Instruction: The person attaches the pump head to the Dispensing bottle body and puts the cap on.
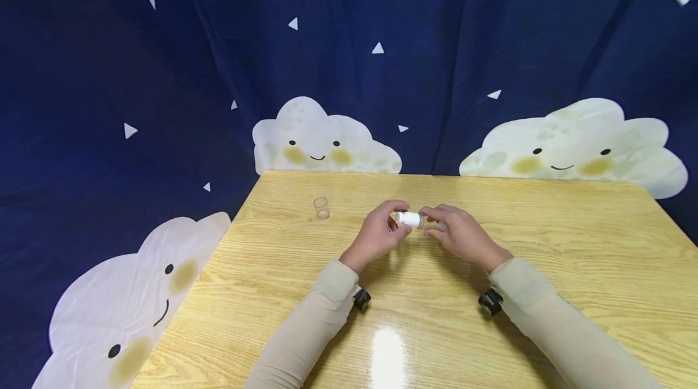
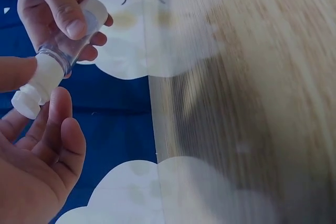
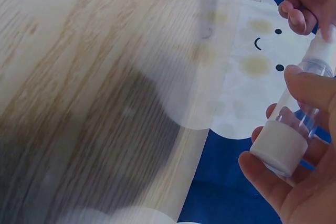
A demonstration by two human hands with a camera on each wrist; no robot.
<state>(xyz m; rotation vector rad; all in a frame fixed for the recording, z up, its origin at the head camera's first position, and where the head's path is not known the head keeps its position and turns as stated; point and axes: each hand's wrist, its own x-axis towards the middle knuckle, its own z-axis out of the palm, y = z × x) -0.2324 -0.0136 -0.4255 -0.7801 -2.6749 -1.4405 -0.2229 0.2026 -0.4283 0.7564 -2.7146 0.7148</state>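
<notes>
A small pump bottle (image 2: 73,45) with a see-through body, a white base and a white pump head (image 2: 44,77) is held lying on its side above the table, between both hands. My left hand (image 1: 380,226) pinches the pump head, thumb on one side and fingers around the other. My right hand (image 1: 460,231) grips the clear body, its thumb across the side and fingers underneath; the white base (image 3: 279,146) pokes out past those fingers. To the left of the hands, a clear cap (image 1: 322,209) stands on the table.
The wooden table (image 1: 262,292) reaches back to a dark blue curtain (image 1: 338,31) printed with clouds. Black wrist cameras sit under both sleeves, such as the left one (image 1: 362,299). A bright light reflection lies near the table's front.
</notes>
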